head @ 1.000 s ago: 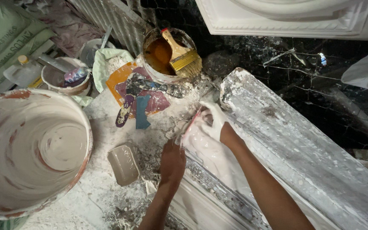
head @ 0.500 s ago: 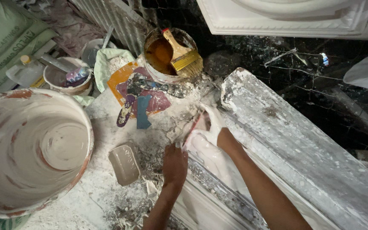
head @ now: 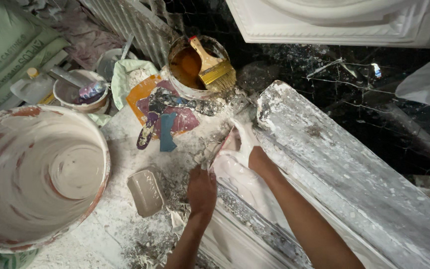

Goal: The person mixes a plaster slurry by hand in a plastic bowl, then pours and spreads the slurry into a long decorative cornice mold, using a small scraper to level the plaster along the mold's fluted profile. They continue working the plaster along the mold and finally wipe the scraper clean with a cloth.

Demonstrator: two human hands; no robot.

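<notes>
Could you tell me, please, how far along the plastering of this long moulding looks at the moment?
Partly done, it seems. Wet white plaster already coats the moulding's near end. In hand: the plaster-covered right hand presses a flat scraper there, while the left hand steadies the edge. The rest of the moulding looks rough and patchy, and the big bucket holds only a thin coating.

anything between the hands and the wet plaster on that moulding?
Nothing visible. The right hand, coated white, already lies on the wet plaster at the end of the moulding. The left hand rests at the plaster's near edge. The small grey tray and the big bucket sit off to the left.
</notes>
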